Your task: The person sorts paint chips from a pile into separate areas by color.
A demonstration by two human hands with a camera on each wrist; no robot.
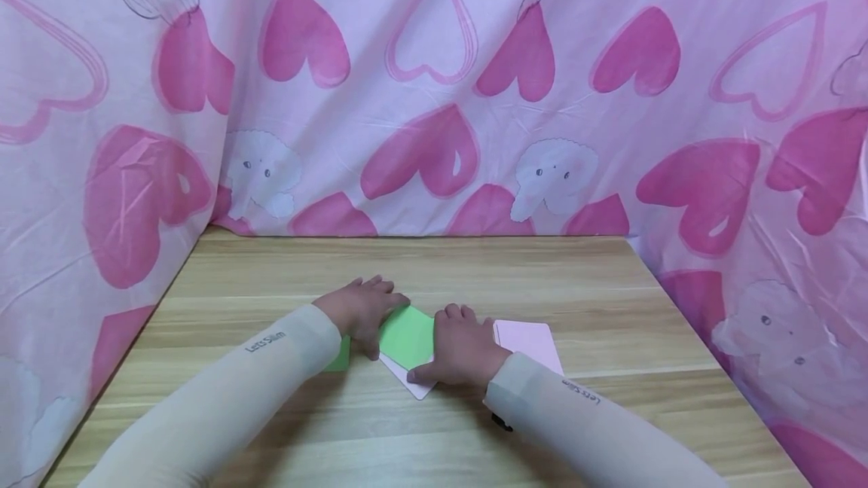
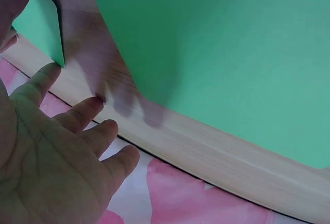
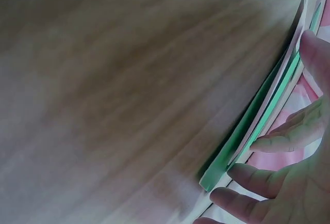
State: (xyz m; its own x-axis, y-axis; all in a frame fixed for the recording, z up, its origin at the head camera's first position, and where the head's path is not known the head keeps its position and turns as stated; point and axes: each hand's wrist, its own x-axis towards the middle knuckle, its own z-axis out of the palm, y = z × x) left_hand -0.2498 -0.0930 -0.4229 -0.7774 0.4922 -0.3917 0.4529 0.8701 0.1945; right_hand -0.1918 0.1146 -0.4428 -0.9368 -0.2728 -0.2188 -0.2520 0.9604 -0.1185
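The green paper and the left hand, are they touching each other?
Touching. The head view shows the left hand lying flat on the green paper, fingers over its upper left edge; the right hand covers its other side.

Counted contents of the wooden table point(image 1: 271, 277): two hands, the left hand point(image 1: 362, 309) and the right hand point(image 1: 463, 347), both near the middle of the table toward its front edge; one green paper sheet point(image 1: 405, 335), lying between and under the hands; two pink paper sheets, one point(image 1: 414, 382) showing as a corner beneath the green sheet, the other point(image 1: 530, 343) just right of the right hand; two pale sleeves point(image 1: 224, 398). One heart-printed pink cloth point(image 1: 434, 89) borders the back and side edges.
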